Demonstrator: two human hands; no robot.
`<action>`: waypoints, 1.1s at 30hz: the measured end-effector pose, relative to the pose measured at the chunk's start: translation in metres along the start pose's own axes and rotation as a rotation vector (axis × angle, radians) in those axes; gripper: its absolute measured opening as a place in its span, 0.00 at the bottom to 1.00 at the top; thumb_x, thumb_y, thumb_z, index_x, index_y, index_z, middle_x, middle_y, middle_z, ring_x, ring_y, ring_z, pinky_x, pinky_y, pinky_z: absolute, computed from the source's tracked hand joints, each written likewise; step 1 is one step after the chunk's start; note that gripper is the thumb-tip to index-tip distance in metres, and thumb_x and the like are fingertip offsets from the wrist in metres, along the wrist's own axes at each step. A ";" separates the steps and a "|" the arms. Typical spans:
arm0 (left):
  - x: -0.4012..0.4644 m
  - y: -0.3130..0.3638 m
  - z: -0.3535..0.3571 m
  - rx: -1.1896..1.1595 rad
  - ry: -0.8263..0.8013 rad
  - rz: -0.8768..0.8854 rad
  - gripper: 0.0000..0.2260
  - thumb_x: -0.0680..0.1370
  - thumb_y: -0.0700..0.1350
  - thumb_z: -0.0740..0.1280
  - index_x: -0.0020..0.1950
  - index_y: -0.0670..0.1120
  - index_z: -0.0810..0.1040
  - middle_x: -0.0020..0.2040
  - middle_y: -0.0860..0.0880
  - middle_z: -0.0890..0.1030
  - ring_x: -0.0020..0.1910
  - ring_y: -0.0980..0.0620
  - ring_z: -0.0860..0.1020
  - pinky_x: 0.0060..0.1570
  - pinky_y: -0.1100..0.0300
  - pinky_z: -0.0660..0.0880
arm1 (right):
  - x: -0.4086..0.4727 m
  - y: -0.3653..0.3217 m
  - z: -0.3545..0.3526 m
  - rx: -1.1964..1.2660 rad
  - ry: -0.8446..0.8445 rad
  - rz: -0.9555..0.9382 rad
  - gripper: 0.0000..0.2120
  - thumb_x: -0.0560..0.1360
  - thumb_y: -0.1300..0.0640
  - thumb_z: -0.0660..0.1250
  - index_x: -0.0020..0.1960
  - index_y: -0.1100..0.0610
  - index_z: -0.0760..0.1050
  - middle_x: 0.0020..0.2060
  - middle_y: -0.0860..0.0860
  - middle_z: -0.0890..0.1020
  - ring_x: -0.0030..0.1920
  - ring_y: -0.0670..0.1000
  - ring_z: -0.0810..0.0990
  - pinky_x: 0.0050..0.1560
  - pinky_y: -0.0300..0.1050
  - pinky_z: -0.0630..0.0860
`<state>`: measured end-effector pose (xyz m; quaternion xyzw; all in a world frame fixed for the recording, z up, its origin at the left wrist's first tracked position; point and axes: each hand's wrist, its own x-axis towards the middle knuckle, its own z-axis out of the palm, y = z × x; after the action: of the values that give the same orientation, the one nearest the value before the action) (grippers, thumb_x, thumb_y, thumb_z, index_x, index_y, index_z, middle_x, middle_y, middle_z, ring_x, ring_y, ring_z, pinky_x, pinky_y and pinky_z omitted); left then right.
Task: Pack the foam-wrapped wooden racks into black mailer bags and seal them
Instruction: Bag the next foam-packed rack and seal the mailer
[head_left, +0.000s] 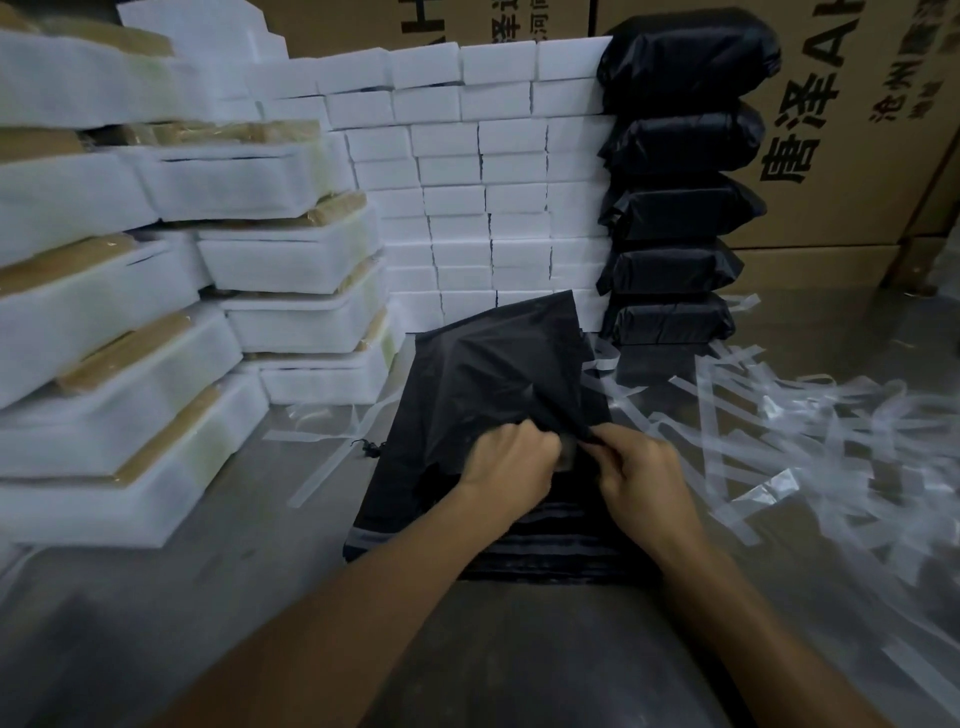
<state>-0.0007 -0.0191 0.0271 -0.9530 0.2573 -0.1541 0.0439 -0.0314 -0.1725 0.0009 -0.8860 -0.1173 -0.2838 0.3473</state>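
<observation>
A black bag (498, 374) is pinched at its mouth by the left hand (511, 457) and the right hand (641, 467), likely to be pulled open above the flat bag pile (519, 551). Wrapped racks (156, 332) are stacked left on the bench (260, 519); sealed packs (675, 208) are piled behind.

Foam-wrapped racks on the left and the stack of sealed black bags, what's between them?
In the head view, a wall of white foam blocks stands between the racks and the sealed bags.
</observation>
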 end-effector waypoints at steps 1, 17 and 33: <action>0.007 -0.001 0.005 -0.060 -0.012 -0.031 0.04 0.77 0.39 0.67 0.44 0.41 0.81 0.40 0.41 0.81 0.38 0.43 0.80 0.29 0.57 0.65 | 0.000 -0.001 0.000 0.014 -0.002 -0.040 0.10 0.77 0.69 0.67 0.38 0.64 0.76 0.29 0.53 0.77 0.30 0.49 0.75 0.32 0.47 0.72; -0.048 -0.023 0.006 -0.015 0.458 -0.123 0.11 0.67 0.42 0.77 0.34 0.45 0.75 0.29 0.48 0.75 0.28 0.47 0.73 0.31 0.55 0.66 | -0.003 -0.006 0.006 0.012 0.003 0.103 0.29 0.72 0.56 0.75 0.71 0.49 0.68 0.62 0.46 0.74 0.61 0.48 0.75 0.60 0.49 0.76; -0.047 -0.073 0.022 -0.436 0.173 -0.589 0.14 0.83 0.49 0.58 0.48 0.42 0.78 0.41 0.42 0.81 0.41 0.43 0.80 0.41 0.50 0.76 | 0.067 -0.062 0.110 -0.520 -0.209 -0.098 0.39 0.72 0.42 0.73 0.76 0.47 0.57 0.75 0.53 0.61 0.77 0.56 0.57 0.73 0.68 0.50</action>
<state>0.0023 0.0681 0.0048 -0.9566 0.0016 -0.1815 -0.2282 0.0444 -0.0513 0.0081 -0.9631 -0.1182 -0.2280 0.0802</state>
